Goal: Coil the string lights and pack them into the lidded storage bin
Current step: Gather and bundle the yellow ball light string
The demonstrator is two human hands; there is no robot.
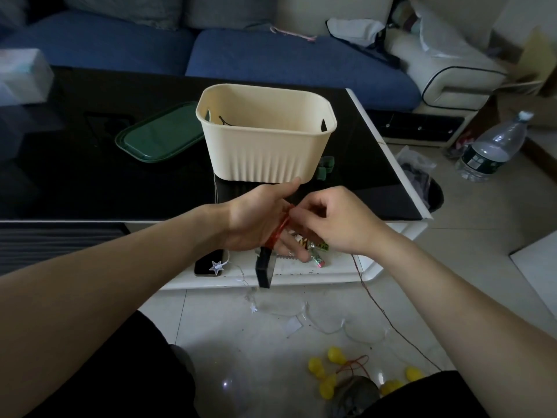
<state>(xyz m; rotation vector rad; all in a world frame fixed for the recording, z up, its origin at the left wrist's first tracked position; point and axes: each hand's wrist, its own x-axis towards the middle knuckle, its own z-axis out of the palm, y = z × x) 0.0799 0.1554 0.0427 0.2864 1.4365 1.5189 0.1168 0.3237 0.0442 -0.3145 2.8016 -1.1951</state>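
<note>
A cream ribbed storage bin (265, 143) stands open on the black glass table (90, 182), and its green lid (158, 135) lies flat to its left. My left hand (259, 218) is held flat in front of the bin, with red wire (280, 229) wound several times around its palm and a black battery box (265, 271) hanging below it. My right hand (334, 221) pinches the red wire beside the left palm. From there the wire trails down to yellow bulbs (327, 375) on the floor. A clear star string (280, 309) also lies on the floor.
A phone (209, 263) with a white star on it and some wrappers (315, 250) lie on the table's white lower shelf. A large water bottle (494, 149) and a black bin with a bag (422, 179) stand to the right. A blue sofa (271, 58) runs behind the table.
</note>
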